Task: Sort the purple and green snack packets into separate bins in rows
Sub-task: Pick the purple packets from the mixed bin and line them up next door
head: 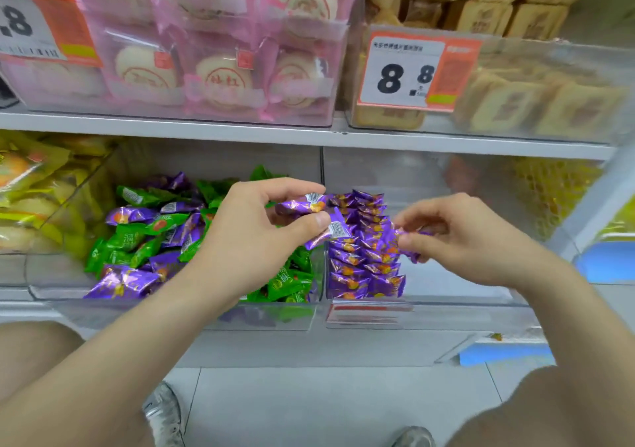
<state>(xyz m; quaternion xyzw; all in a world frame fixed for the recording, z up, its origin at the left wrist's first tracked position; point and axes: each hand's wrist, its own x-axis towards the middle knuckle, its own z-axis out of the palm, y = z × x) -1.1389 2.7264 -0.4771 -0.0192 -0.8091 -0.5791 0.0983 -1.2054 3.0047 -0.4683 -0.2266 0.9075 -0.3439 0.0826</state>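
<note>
Left hand (254, 230) pinches two purple packets (304, 204) between thumb and curled fingers, above the bin divider. Right hand (477, 240) pinches a single purple packet (410, 240) at its fingertips. Beyond, the left bin (137, 311) holds a mixed purple-and-green heap (137, 237). The right bin (453, 285) holds purple rows (360, 261).

pink bun packs (220, 79) | price tag (409, 72) | tan cakes (536, 103)
</note>
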